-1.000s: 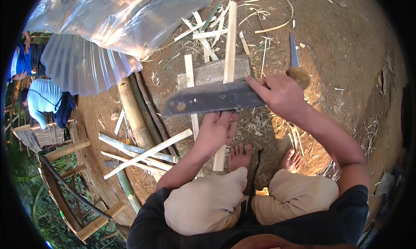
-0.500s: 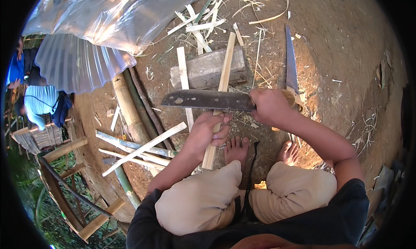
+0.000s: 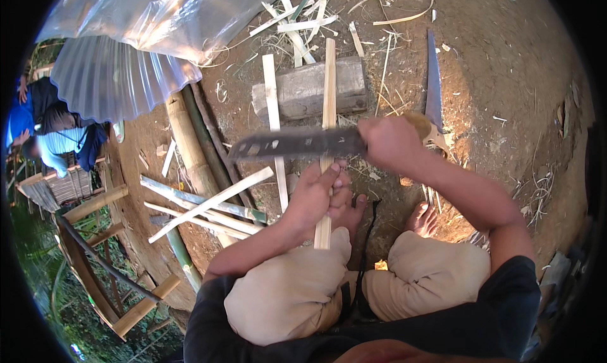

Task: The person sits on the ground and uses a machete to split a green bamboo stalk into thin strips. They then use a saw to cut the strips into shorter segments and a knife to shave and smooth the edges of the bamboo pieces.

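My left hand (image 3: pixel 321 192) is closed around the lower part of a pale bamboo strip (image 3: pixel 329 91), which points away from me. The strip's far part lies across a squared wooden block (image 3: pixel 284 92) on the ground. In my right hand (image 3: pixel 391 143) is the handle of a machete (image 3: pixel 288 143), slightly blurred. Its dark blade points left and crosses over the strip, just beyond my left fingers; whether the edge touches the wood I cannot tell. A second pale strip (image 3: pixel 272 97) leans against the block's left end.
A handsaw (image 3: pixel 433 78) lies right of the block. Several split strips (image 3: pixel 212 205) cross at left beside a bamboo pole (image 3: pixel 190 148). Shavings (image 3: pixel 306 25) litter the far ground. Clear plastic sheeting (image 3: pixel 152 22) and a corrugated sheet (image 3: pixel 123 78) stand far left, near other people (image 3: pixel 57 123).
The strip has turned more upright in view and shifted slightly away from me with my left hand. The machete's blade tip has dipped and moved slightly left.
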The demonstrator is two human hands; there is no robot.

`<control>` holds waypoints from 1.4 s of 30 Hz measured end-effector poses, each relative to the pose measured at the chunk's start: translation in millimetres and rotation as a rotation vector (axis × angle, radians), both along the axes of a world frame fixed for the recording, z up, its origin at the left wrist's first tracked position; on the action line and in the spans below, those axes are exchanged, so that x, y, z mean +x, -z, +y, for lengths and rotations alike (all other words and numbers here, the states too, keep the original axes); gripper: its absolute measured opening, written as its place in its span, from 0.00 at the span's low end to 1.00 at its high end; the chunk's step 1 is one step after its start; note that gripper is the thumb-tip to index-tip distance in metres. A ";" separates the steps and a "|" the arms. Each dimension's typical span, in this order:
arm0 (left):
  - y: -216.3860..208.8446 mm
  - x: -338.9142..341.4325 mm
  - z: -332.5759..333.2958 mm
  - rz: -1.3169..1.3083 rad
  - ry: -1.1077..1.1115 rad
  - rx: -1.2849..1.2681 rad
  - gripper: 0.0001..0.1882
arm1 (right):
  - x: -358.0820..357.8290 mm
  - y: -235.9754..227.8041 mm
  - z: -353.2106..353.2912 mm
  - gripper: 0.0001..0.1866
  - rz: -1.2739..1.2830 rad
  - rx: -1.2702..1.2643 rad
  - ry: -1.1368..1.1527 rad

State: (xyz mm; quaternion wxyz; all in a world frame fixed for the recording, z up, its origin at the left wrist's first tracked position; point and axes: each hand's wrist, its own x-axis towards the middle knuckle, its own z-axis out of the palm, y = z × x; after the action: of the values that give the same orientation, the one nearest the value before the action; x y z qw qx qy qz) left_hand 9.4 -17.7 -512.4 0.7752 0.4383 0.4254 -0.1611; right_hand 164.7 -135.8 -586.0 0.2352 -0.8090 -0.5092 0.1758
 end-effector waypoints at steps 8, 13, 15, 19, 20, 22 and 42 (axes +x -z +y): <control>-12.4 -1.6 -4.9 0.026 0.006 -0.012 0.07 | 40.9 12.9 2.1 0.08 0.101 -0.287 0.129; -8.3 -7.8 -6.4 0.095 0.037 -0.009 0.08 | 12.0 22.3 2.0 0.08 -0.133 -0.131 -0.099; -19.6 -1.4 -5.4 0.130 0.117 0.165 0.09 | 50.6 20.4 16.0 0.08 0.064 -0.477 0.114; -19.9 -8.1 2.5 0.068 0.016 -0.043 0.09 | 27.4 16.7 18.9 0.06 -0.041 -0.166 0.015; -16.3 -8.6 2.6 0.090 0.025 -0.038 0.09 | 14.7 14.2 12.3 0.06 -0.094 -0.059 -0.079; -30.9 -2.8 -0.8 0.084 0.047 -0.035 0.08 | 23.9 34.1 10.2 0.05 -0.184 -0.094 -0.106; -33.6 -6.1 10.9 -0.032 0.071 0.008 0.11 | 98.5 7.6 4.6 0.07 0.020 -0.091 0.300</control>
State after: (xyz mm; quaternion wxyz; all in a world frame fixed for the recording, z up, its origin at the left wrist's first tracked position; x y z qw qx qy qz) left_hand 3.3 -6.9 -478.8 0.7739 0.4588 0.3979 -0.1796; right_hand 263.2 -131.2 -593.6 0.2270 -0.8840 -0.3719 0.1695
